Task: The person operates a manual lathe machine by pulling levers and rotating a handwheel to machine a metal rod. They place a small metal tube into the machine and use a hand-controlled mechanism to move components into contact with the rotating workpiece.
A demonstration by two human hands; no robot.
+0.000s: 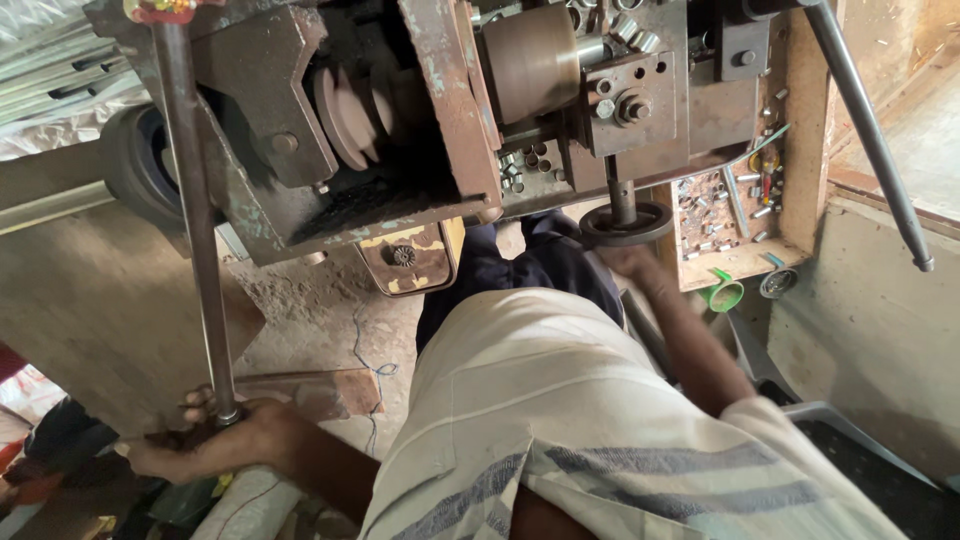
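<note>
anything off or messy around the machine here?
Yes: small metal pieces lie scattered loose over the wooden tray by the handwheel. The machine body shows rust and flaking paint.

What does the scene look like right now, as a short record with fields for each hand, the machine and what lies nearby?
left hand: wrapped around the lower end of a long steel lever
right hand: at the black handwheel, grip partly hidden
machine: rusty metal lathe-like body with stepped pulley and round chuck
second lever: long rod at right, untouched
wooden tray: holds small metal parts
floor: green cup below the tray
</note>
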